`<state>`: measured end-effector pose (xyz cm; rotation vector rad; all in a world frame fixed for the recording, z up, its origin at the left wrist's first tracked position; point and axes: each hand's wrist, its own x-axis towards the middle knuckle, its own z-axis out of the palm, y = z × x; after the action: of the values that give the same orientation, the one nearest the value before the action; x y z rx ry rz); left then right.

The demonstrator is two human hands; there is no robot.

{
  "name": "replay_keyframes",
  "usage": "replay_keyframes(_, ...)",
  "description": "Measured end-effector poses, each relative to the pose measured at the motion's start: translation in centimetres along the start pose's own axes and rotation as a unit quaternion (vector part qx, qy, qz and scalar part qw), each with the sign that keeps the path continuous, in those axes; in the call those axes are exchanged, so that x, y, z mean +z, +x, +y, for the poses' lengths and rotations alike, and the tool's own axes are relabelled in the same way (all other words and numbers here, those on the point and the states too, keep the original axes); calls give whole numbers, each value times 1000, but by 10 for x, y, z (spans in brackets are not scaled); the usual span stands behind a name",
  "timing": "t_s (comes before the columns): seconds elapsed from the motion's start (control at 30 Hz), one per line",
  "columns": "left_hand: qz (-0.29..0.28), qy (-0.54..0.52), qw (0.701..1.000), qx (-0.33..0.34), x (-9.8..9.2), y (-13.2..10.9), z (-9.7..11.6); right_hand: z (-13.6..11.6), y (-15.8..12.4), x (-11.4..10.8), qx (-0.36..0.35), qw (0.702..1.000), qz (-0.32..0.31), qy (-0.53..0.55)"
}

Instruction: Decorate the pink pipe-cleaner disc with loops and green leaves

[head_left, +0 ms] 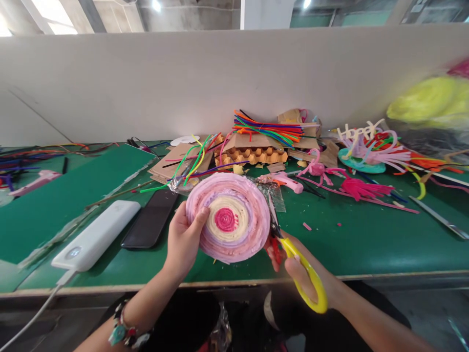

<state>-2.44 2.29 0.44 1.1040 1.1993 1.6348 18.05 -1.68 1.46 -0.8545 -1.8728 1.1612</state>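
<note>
My left hand (185, 239) grips the left edge of a round coil (252, 215) of fuzzy strips, with its thumb on the front face. Rings of pink, lilac and cream circle its bright pink middle. The disc is tilted up toward me above the table's front edge. In my right hand (304, 274) is a pair of scissors (302, 274) with yellow handles, the thumb through one loop. Their blades point up along the disc's right edge; whether they touch it I cannot tell. Something red shows by the right fingertips, partly hidden.
On the green table (351, 244) lie a white power bank (97, 234) with a cable and a black phone (150, 220). Behind the disc are a pink glue gun (282, 181), an egg carton (252, 155) and a bundle of pipe cleaners (269, 129). A metal blade (437, 217) lies right.
</note>
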Motion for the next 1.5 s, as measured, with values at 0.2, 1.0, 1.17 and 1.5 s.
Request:
replay_keyframes(0.2,22,57,997,39,-4,1,3,0,0,-1,30,999,0,-24)
replay_keyframes(1.0,-15,101,994,44,0,-6,-1,3,-1,1,50,996,76,-19)
replay_keyframes(1.17,-19,121,991,48,2,-7,5,-3,4,-2,15,994,85,-69)
replay_keyframes(1.5,-30,176,983,48,1,-7,7,-12,4,-7,11,997,61,-49)
